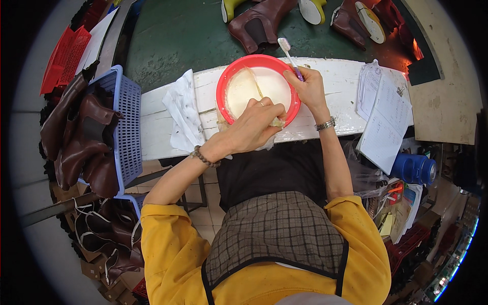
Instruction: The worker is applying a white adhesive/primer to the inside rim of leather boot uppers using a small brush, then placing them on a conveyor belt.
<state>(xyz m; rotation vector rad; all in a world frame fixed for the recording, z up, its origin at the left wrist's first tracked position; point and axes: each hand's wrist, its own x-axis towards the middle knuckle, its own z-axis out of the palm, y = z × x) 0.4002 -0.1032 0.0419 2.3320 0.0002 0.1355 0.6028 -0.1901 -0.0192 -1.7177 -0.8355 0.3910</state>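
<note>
A red round bowl [222,91] with creamy white stuff inside sits on the white board in front of me. My right hand [306,86], at its right rim, is closed round a toothbrush [284,44]; the brush has a purple and white handle, and its pale bristles point up and away. Over the near rim, my left hand [256,122] has its fingers curled and pressed together; what they grip is hidden. Pale crusted residue [277,122] shows by its fingertips. A thin yellowish strip or edge [255,84] runs down through the bowl towards those fingers.
Left of the bowl lies a stained white cloth [184,112]. Written papers [382,109] lie to the right, above a blue jug [413,169]. Brown boots [262,23] stand along the far green table [173,48]. A blue basket [128,122] at left holds more boots.
</note>
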